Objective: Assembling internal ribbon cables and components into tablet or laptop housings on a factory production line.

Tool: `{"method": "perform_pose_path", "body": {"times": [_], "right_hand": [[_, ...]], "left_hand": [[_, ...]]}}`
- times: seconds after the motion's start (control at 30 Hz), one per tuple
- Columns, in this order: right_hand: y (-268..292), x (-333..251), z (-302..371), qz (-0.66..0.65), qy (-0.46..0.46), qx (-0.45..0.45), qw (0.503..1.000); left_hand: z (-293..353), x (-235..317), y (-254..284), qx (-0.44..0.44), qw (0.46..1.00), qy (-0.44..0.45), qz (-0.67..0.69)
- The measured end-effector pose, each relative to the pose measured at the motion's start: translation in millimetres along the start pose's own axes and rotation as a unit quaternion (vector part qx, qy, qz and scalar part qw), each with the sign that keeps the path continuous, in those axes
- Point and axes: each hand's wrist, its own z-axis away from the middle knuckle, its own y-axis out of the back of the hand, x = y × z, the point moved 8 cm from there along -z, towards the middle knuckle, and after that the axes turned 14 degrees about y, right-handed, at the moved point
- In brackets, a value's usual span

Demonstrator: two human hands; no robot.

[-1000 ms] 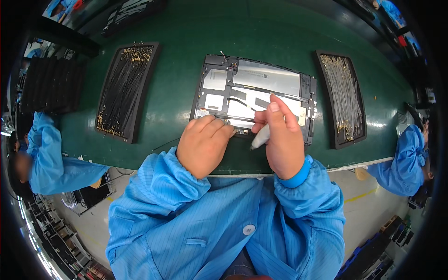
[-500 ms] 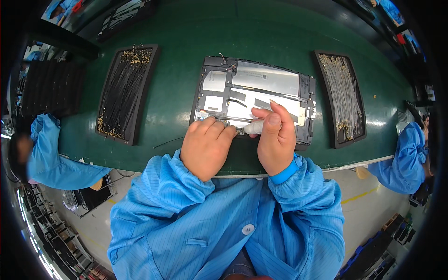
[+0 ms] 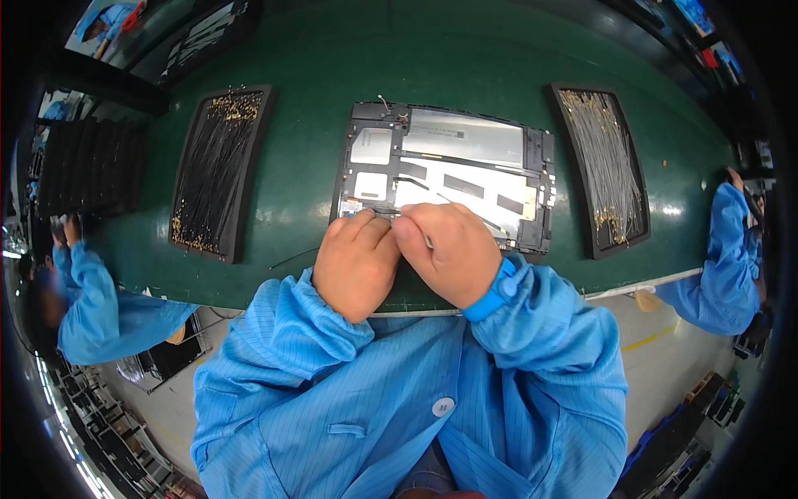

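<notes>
Left hand (image 3: 357, 266): grip indiscernible. Right hand (image 3: 453, 252): thumb and forefinger together. Beyond both: flat, black-framed, silver-panelled electronic device (image 3: 446, 169).

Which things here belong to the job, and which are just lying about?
Belonging:
opened tablet-like device, right hand over it
thin black cable by the left hand
likely tray of black cables and tray of grey cables

Apparently just lying about:
dark ridged stack, far left
small orange bit, at right
</notes>
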Motion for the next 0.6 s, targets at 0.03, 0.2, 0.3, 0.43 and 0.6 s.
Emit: {"method": "perform_pose_path", "body": {"times": [0.03,0.2,0.3,0.43,0.6], "right_hand": [[2,0,-2,0.004,0.003,0.003,1.000],[7,7,3,-0.015,-0.027,0.050,0.998],[5,37,21,-0.124,-0.160,0.123,0.971],[8,38,27,-0.149,-0.113,0.186,0.965],[1,53,34,-0.196,-0.176,0.187,0.946]], "left_hand": [[-4,-1,-1,-0.017,1.000,0.006,0.008],[-1,0,-5,-0.021,1.000,0.016,0.009],[2,2,-1,0.026,1.000,0.012,-0.002],[3,2,0,0.042,0.999,0.027,0.015],[3,3,-1,0.057,0.998,0.020,-0.005]]}}
